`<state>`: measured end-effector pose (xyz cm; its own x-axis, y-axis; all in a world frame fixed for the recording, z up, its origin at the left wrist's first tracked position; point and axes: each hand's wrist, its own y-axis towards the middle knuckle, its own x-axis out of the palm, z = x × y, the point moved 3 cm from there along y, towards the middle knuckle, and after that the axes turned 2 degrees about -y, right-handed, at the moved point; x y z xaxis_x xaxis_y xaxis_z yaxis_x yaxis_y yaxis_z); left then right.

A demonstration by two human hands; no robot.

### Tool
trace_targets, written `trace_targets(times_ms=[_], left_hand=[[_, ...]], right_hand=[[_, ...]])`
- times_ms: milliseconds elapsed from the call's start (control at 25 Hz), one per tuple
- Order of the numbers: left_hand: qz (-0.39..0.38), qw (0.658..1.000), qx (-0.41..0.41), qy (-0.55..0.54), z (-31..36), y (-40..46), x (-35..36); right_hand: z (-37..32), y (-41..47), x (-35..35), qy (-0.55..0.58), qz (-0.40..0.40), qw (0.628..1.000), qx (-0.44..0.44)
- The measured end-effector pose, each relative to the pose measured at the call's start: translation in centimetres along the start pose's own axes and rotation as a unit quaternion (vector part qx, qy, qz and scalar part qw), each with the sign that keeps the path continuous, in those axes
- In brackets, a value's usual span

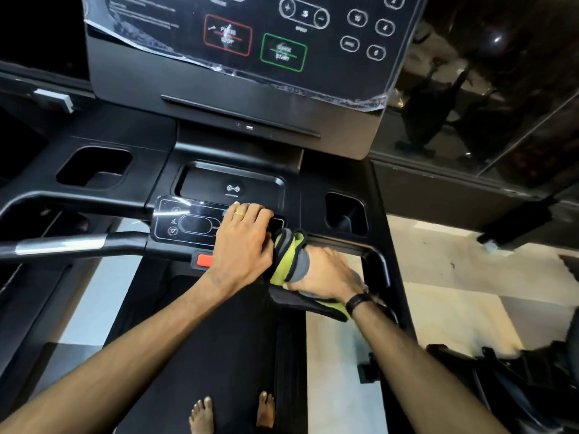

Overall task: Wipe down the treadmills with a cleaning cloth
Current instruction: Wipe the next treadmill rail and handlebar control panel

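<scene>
I stand on a black treadmill, facing its console (238,57). My right hand (326,274) grips a bunched green and grey cleaning cloth (289,261) against the front bar of the console, right of centre. A loose end of the cloth hangs below my wrist. My left hand (242,242) rests on the small control panel (188,223) in the middle, its fingers curling over the panel's far edge, right beside the cloth. A red stop key (204,260) shows just left of my left wrist.
Cup holders sit at the left (94,167) and right (346,214) of a phone tray (232,186). A silver-banded handlebar (62,244) reaches left. My bare feet (232,411) stand on the belt. Peeling plastic film covers the console. A glass wall is at the right.
</scene>
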<state>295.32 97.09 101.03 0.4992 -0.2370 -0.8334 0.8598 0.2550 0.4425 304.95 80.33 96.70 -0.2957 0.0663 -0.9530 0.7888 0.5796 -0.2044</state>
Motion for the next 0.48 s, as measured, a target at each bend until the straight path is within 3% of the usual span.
trace_targets(times_ms=[80, 120, 240, 280, 400, 480], left_hand=[[0.005, 1.0, -0.009, 0.011, 0.4, 0.0, 0.2], [0.004, 1.0, -0.009, 0.018, 0.5, 0.1, 0.2], [-0.01, 0.999, -0.012, 0.041, 0.6, 0.4, 0.4], [-0.012, 0.999, -0.016, 0.05, 0.5, 0.5, 0.4], [-0.001, 0.997, -0.033, 0.075, 1.0, 0.5, 0.6], [0.0, 0.996, -0.035, 0.078, 1.4, 0.5, 0.8]], right_hand=[[-0.3, -1.9, 1.5, -0.057, 0.103, 0.993, -0.021], [-0.1, -2.1, 1.5, -0.065, 0.101, 0.992, -0.03], [1.5, -0.4, -0.9, 0.026, -0.032, 0.999, -0.025], [2.1, -0.2, -1.2, 0.044, -0.04, 0.998, -0.023], [3.2, -2.8, 1.3, -0.022, 0.064, 0.998, 0.001], [3.7, -2.9, 1.7, -0.047, 0.067, 0.997, -0.008]])
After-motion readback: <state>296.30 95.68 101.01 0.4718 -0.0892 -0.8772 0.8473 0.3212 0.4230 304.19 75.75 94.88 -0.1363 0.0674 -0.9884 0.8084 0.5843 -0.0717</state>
